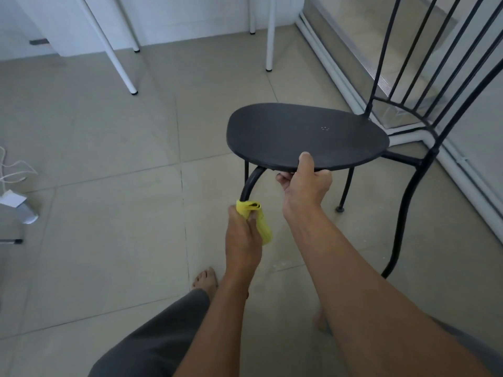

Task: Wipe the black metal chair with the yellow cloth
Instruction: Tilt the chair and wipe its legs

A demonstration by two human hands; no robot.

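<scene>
Head — cloth (266, 231) (seemingly wrapped) on chair (304, 131).

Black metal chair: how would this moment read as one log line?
step: leg wipe | left hand: holds yellow cloth on front leg of black metal chair | right hand: grips seat edge

Black metal chair (299, 134): one. Yellow cloth (265, 229): one. Hands: two, a left hand (242, 240) and a right hand (307, 183). Bare feet: two, with the left foot (205, 280) in full and the right foot (321, 321) mostly hidden behind an arm. White furniture legs (119, 58) at the back: four. Chair legs (344, 191) in view: at least three. White cable (8, 179) on the floor at left: loops overlap, count unclear. Small holes (324, 128) in the seat: one cluster, too small to count.
</scene>
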